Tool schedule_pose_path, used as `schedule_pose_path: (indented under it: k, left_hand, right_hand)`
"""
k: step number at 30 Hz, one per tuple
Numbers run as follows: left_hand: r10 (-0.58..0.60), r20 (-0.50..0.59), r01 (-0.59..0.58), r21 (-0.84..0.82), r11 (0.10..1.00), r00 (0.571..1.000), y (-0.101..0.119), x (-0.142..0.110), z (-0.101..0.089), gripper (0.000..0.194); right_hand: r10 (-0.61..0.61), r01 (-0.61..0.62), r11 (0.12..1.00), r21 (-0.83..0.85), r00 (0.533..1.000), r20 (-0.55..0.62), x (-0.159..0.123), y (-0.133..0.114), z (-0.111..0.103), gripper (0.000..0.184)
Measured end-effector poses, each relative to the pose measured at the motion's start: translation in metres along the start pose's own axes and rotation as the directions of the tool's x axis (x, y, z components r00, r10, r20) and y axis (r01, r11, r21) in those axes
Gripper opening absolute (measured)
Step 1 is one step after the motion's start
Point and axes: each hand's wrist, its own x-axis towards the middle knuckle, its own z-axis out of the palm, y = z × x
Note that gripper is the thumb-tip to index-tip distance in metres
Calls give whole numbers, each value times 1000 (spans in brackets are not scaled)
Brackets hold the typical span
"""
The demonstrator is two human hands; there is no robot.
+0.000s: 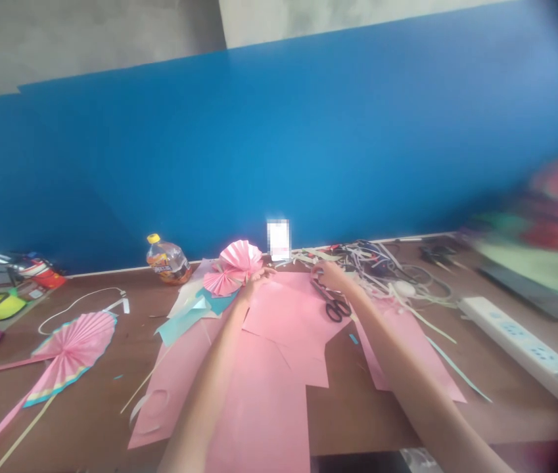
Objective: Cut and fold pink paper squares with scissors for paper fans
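Note:
My left hand point(260, 276) is at the far left corner of a pink paper sheet point(281, 309), its fingers closed on the edge. My right hand point(330, 274) is curled by the sheet's far right corner; what its fingers hold is too small to make out. Black-handled scissors point(338, 310) lie just below that hand, with the blades reaching toward its fingers. More pink sheets point(263, 407) spread underneath, towards me. Two small pleated pink paper fans point(240, 256) rest beside my left hand, next to light-blue paper point(183, 322).
A large pleated fan point(79, 348) with paper strips lies at left. A yellow-capped bottle point(167, 261) stands at the back before the blue wall point(279, 151). Tangled strips and cords point(372, 259) are heaped behind my right hand. A white power strip point(515, 341) lies at right.

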Motion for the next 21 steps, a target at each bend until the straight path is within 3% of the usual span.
schedule_pose_path:
  k: [2,7,13,18,21]
  left_hand:
    - [10,3,-10,-25,1000,1000,-1,1,-1,31]
    - [-22,94,16,67,998,995,0,1,2,34]
    - [-46,247,18,115,993,968,-3,2,6,44]
    - [-55,357,36,61,998,932,-4,4,1,43]
    - [-111,364,90,75,993,925,0,3,1,37]
  right_hand:
    - [-11,12,1000,15,998,-63,1,4,1,31]
    - [-45,45,999,5,992,-118,2,14,6,52]
    - [-19,14,998,-54,996,-88,4,17,6,21]
    - [5,-9,1000,-30,991,-136,-4,10,-5,15]
    - [23,-19,999,26,983,-180,-7,6,-11,14]
